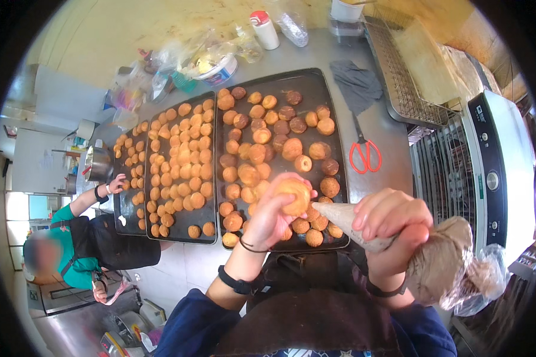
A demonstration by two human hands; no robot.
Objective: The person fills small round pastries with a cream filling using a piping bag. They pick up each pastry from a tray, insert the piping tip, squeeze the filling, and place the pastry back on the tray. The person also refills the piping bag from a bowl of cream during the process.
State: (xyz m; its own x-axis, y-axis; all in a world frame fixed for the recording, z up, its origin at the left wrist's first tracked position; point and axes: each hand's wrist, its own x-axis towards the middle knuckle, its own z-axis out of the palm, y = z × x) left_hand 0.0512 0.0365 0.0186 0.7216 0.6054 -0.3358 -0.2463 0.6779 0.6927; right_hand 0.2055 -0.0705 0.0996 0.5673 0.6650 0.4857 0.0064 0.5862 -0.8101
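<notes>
My left hand (272,214) holds a golden cream puff shell (293,196) above the nearest dark baking tray (290,73). In my right hand (391,223) is a clear piping bag (339,216) with pale greyish-brown filling. Its narrow tip points left, close beside the shell; whether they touch cannot be told. The twisted top of the bag hangs past my right wrist. Many round puffs, some golden and some darker brown, lie on the tray below my hands.
Two more puff-filled trays (181,238) stand to the left, where a co-worker (80,250) reaches over the farther one. Red-handled scissors (365,156) and a grey cloth (356,85) lie to the right, near a wire rack (397,80). Tubs and bags line the wall.
</notes>
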